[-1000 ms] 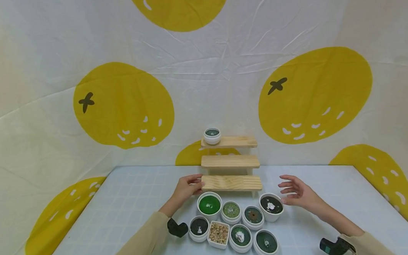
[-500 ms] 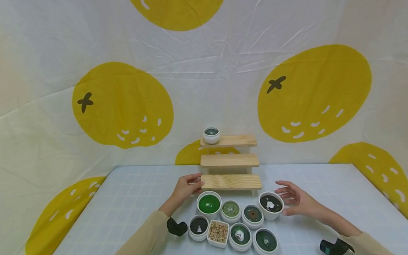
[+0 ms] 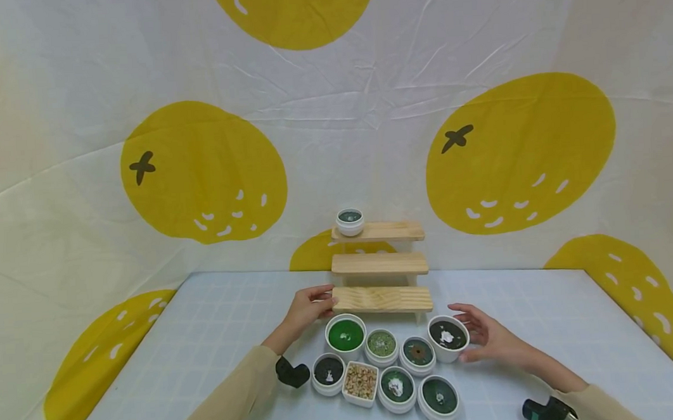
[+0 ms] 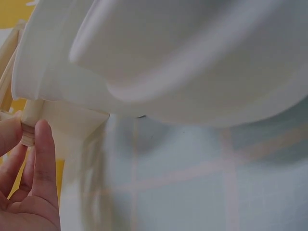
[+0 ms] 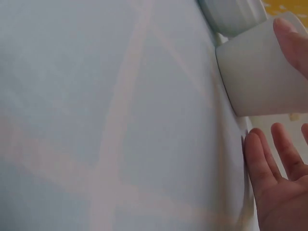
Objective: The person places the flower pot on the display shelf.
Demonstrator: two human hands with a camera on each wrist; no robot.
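My left hand point(image 3: 306, 311) pinches the left end of the lowest board on a three-step wooden display stand point(image 3: 382, 299). In the left wrist view the thumb and fingers point(image 4: 44, 163) lie on either side of that board end point(image 4: 32, 120). My right hand point(image 3: 488, 338) is around the right side of a white round pot point(image 3: 447, 338) with a dark top and a white patch. Seen from the right wrist, the fingers are spread apart from the pot point(image 5: 262, 72), and the thumb overlaps its rim.
In front of the stand sit several white pots with green or dark tops, among them a bright green one point(image 3: 345, 335), and a square dish of tan bits point(image 3: 360, 384). Another small pot point(image 3: 350, 223) stands on the top step's left end. A fruit-print cloth point(image 3: 356, 158) hangs behind.
My right hand has come left and slightly down, its thumb and fingers closer around the dark-topped pot. The left hand stays on the stand's lowest board.
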